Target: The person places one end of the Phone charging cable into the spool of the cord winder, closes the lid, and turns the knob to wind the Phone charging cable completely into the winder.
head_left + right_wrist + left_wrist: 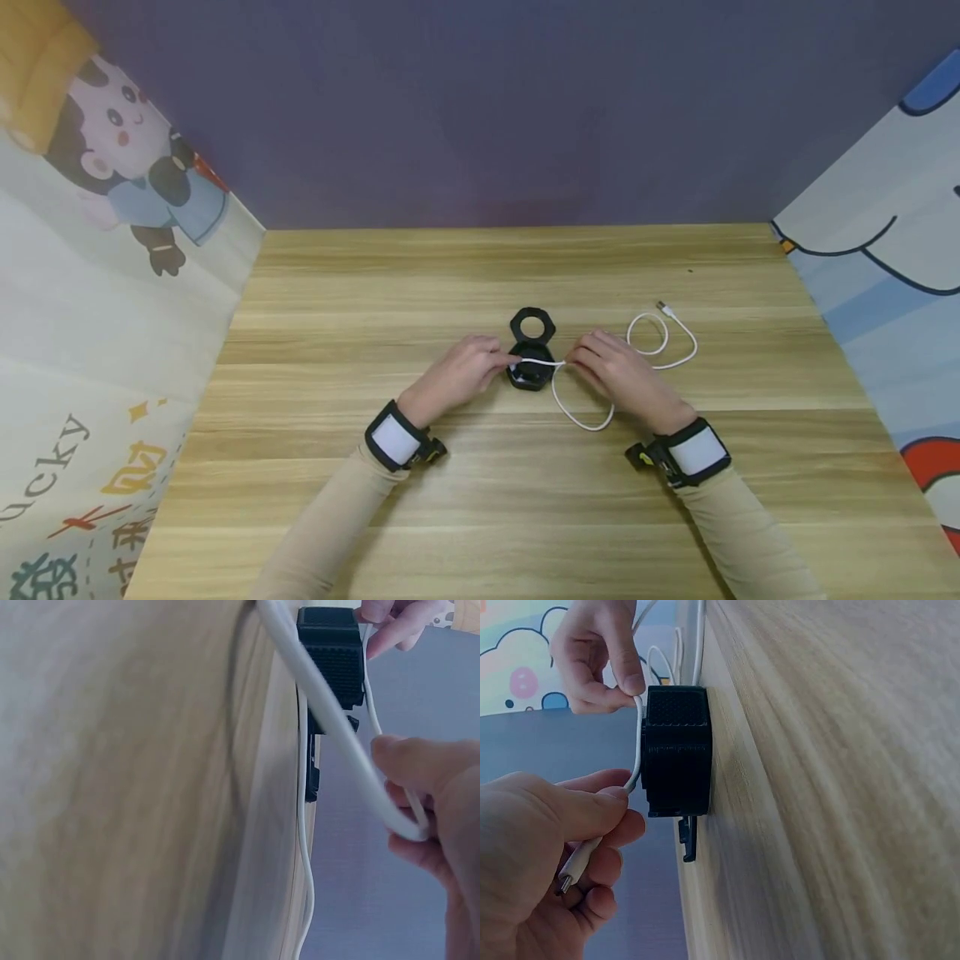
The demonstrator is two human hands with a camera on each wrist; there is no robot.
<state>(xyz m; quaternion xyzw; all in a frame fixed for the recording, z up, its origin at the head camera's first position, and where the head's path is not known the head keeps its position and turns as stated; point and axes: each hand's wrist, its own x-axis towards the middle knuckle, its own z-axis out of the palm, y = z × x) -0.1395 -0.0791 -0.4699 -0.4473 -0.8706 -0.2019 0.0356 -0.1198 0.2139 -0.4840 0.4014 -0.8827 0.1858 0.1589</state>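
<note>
the person's left hand (467, 375) pinches a thin white round-jacketed cable (540, 362) between thumb and forefinger; the cable's slim white plug with a metal tip (570, 874) juts out past those fingers, pointing away from the right hand; just right of the left hand, between the two, sits a black hexagonal plastic-looking case (676, 776), its black ring-shaped lid (549, 327) swung open on the far side; the cable's held stretch crosses above it, long axis running nearly straight from hand to hand; the right hand (618, 377) also grips the cable, fingertips on the bend, with one slack loop curving nearer the person; right of and beyond that hand lies a coil ending in a white usb plug with a metal shell (664, 307), aimed away from the person and slightly left; the cable should prove light, bendy and springy, perhaps slick; the firm plug bodies look the best holds, since sharp bends could strain the cord
</note>
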